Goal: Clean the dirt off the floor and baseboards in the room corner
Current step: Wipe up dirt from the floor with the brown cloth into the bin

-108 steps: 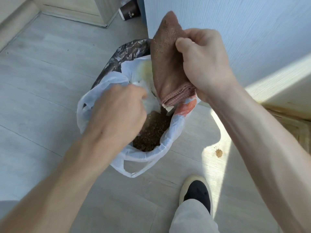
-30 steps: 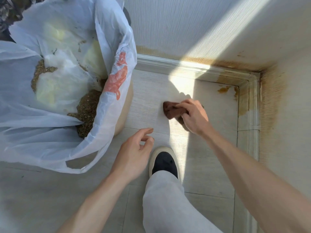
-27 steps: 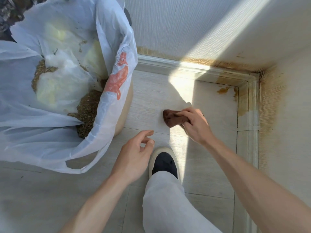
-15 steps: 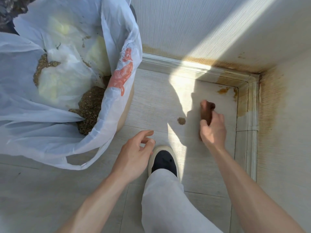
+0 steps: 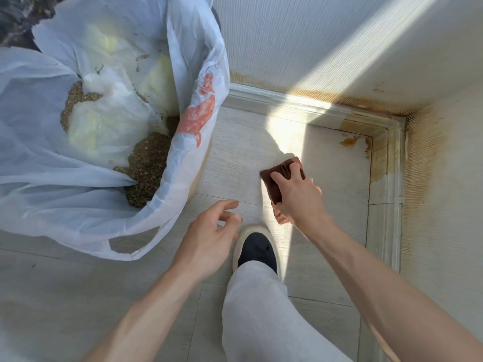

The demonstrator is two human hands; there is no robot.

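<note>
My right hand [image 5: 298, 197] grips a folded brown cloth [image 5: 274, 184] and presses it flat on the pale floor [image 5: 235, 158], a little left of the room corner. An orange-brown smear of dirt [image 5: 349, 141] lies on the floor close to the corner. Brown stains cover the right baseboard [image 5: 392, 178] and the corner end of the back baseboard [image 5: 300, 107]. My left hand [image 5: 209, 236] hovers above the floor near my shoe, fingers loosely bent, holding nothing.
A white plastic bag [image 5: 188, 61] lining a bin stands at the left, with brown granular dirt [image 5: 146, 163] inside. My dark shoe [image 5: 257, 253] and light trouser leg stand just behind the hands. Both walls above the baseboards are stained brown near the corner.
My right hand has swept the cloth left from near the corner, onto the spot where a small pile of dirt lay; that pile no longer shows. The left hand has hardly moved.
</note>
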